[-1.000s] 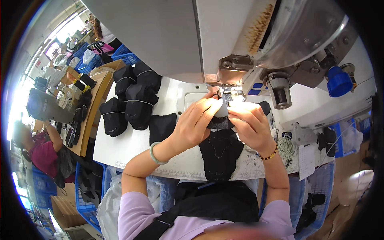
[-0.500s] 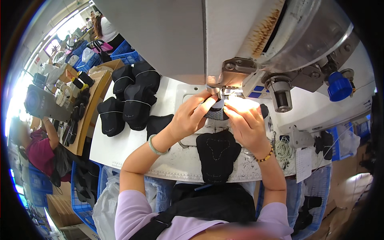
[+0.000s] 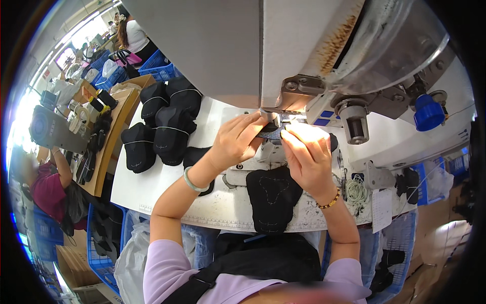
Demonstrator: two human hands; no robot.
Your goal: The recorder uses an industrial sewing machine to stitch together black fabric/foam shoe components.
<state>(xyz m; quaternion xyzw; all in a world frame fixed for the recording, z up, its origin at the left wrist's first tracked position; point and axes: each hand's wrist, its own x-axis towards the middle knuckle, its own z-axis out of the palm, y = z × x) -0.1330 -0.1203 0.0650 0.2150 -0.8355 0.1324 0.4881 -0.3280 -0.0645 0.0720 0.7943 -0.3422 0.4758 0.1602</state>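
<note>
Under the sewing machine head, your left hand and right hand meet over a dark fabric piece, each with fingers curled down and pinching its edge flat against the white surface. That piece sits between your two sets of fingertips, right at the needle area, partly hidden by your fingers. Just below your right hand, toward your body, a black shaped panel with pale stitch lines lies flat and hangs a little over the surface's near edge. Beyond your left hand, to its outer side, a cluster of black finished pieces lies in a group on the surface, well apart from your fingers. Your left wrist wears a pale green bangle; your right wrist wears a beaded bracelet. Farther off to your left, another person in a red top works at a separate machine.
</note>
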